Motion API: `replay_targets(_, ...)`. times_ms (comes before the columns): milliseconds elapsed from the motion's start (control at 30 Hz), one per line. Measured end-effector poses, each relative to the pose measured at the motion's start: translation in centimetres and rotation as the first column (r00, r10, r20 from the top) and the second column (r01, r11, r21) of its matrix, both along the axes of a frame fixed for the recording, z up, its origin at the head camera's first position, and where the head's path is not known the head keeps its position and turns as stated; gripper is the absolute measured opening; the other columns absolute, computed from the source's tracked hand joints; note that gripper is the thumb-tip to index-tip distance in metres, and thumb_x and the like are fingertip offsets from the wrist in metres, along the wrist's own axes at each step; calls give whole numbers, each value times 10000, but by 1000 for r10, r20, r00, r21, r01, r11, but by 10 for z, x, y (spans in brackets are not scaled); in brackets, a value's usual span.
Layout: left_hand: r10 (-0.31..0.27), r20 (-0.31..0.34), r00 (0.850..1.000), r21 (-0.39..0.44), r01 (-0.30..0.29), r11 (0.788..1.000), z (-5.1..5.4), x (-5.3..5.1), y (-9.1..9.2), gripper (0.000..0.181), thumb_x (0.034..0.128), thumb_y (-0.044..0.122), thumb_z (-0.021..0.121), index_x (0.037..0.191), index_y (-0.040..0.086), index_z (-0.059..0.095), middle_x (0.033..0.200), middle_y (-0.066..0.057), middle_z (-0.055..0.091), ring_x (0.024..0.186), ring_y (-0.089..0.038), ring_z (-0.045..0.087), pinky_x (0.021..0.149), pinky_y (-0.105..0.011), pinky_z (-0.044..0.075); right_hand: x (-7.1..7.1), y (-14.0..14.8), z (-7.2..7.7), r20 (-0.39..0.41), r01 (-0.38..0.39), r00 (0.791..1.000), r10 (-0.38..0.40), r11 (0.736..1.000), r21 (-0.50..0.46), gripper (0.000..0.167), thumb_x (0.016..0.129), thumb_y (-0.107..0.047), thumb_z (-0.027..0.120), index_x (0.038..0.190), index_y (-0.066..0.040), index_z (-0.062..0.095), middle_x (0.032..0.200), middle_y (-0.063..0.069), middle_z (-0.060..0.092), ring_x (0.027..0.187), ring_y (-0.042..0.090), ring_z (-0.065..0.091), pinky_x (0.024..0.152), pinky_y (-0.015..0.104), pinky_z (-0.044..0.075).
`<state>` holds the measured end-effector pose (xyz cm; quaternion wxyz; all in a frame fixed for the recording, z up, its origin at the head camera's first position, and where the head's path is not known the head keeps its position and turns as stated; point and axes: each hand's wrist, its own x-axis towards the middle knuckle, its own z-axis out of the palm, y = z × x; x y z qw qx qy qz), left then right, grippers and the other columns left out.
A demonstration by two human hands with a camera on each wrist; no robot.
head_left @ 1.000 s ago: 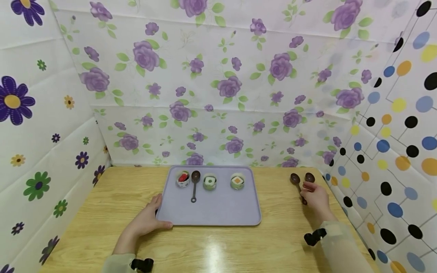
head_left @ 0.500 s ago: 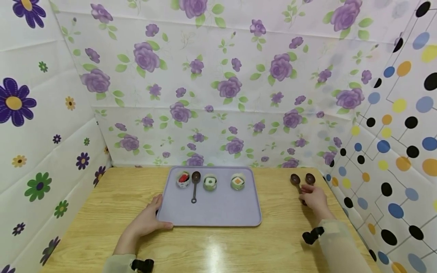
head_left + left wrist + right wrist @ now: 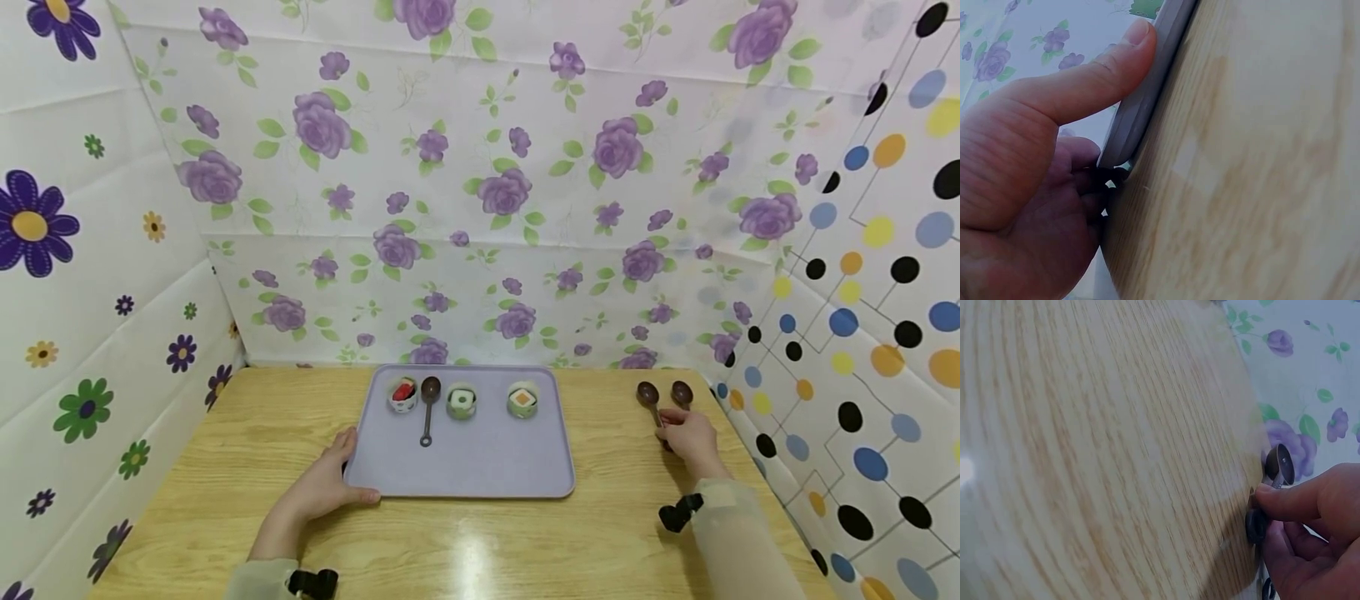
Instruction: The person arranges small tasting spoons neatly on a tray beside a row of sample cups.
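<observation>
My left hand (image 3: pixel 318 479) holds the front left corner of a lilac tray (image 3: pixel 487 467). In the left wrist view the thumb (image 3: pixel 1125 59) lies on the tray's rim (image 3: pixel 1141 119) and the other fingers are beside the corner. My right hand (image 3: pixel 692 440) pinches the handle of a brown spoon (image 3: pixel 648 393) at the table's right side. That spoon's bowl (image 3: pixel 1282 464) shows in the right wrist view past my thumb and index finger. Just right of it lies a second brown spoon (image 3: pixel 682 393), its handle hidden by my hand.
A third brown spoon (image 3: pixel 428 408) lies on the tray between a patterned cup (image 3: pixel 403 406) with red food and a green cup (image 3: pixel 461 412). Another green cup (image 3: pixel 522 412) stands farther right. Behind the wooden table (image 3: pixel 615 517) hangs a floral cloth wall (image 3: pixel 450 308); dotted cloth (image 3: pixel 870 375) borders the right.
My right hand has shifted slightly left and toward me, uncovering more of the second spoon's bowl. The left hand and the tray stay in place.
</observation>
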<state>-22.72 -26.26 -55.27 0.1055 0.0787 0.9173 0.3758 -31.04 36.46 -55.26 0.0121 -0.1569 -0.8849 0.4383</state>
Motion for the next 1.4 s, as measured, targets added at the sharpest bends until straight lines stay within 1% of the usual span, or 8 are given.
replay_targets(200, 2, 13, 1000, 2, -2, 1000, 2, 0, 1, 1383, 760, 432, 983, 1641, -145, 87, 1717, -371, 52, 1541, -623, 70, 1236, -710, 123, 0, -1, 2, 5, 6, 1000, -6, 999, 51, 429, 956, -64, 746, 1362, 61, 690, 1238, 253, 717, 1081, 380, 632, 698, 271, 513)
replay_targets(367, 5, 21, 1000, 5, -5, 1000, 3, 0, 1, 1380, 762, 422, 985, 1641, -147, 86, 1716, -372, 57, 1549, -609, 67, 1239, -704, 122, -2, -1, 2, 24, 9, 1000, -11, 997, 78, 414, 956, -93, 754, 1343, 47, 708, 1303, 273, 682, 1068, 372, 643, 725, 290, 520)
replay_targets(467, 6, 20, 1000, 6, -6, 1000, 3, -1, 1, 1380, 761, 418, 987, 1639, -151, 88, 1714, -374, 62, 1552, -604, 70, 1240, -703, 123, -3, -1, 0, 30, 14, 999, -17, 997, 77, 400, 949, -98, 766, 1322, 42, 725, 1313, 290, 664, 978, 332, 679, 703, 298, 538)
replay_targets(633, 2, 20, 1000, 11, -2, 1000, 3, 0, 1, 1380, 760, 412, 988, 1637, -155, 86, 1714, -375, 61, 1555, -600, 66, 1241, -702, 120, -6, 0, -2, 22, 16, 1000, -18, 997, 78, 376, 919, -92, 785, 1267, 47, 751, 1231, 288, 697, 773, 228, 703, 646, 295, 543)
replay_targets(733, 2, 23, 1000, 15, -2, 1000, 2, -1, 0, 1381, 759, 407, 989, 1638, -153, 82, 1716, -373, 57, 1558, -595, 60, 1243, -698, 115, -7, 1, -3, 17, 12, 1000, -14, 996, 83, 366, 909, -90, 789, 1244, 52, 759, 1192, 281, 711, 723, 200, 693, 631, 293, 536)
replay_targets(967, 2, 20, 1000, 13, -3, 1000, 2, -1, 1, 1380, 760, 407, 990, 1637, -156, 85, 1714, -376, 58, 1560, -590, 64, 1245, -693, 119, -7, 3, -4, 35, 11, 999, -12, 999, 33, 360, 920, -68, 788, 1256, 57, 748, 1185, 256, 712, 811, 236, 675, 634, 287, 544)
replay_targets(1167, -1, 23, 1000, 20, 1, 1000, 2, -2, 0, 1375, 769, 405, 985, 1642, -147, 77, 1718, -371, 47, 1559, -594, 54, 1243, -698, 115, -7, 7, -3, 59, -18, 998, 19, 1000, -4, 393, 929, -57, 777, 1297, 70, 721, 1149, 228, 719, 856, 260, 663, 656, 296, 542)
replay_targets(1400, -3, 24, 1000, 21, 2, 1000, 2, -1, -1, 1371, 774, 404, 983, 1645, -140, 75, 1722, -364, 46, 1559, -594, 54, 1243, -699, 119, -4, 7, 2, 73, -40, 996, 42, 999, -27, 396, 940, -59, 775, 1305, 80, 709, 1208, 258, 695, 944, 292, 661, 684, 289, 548)
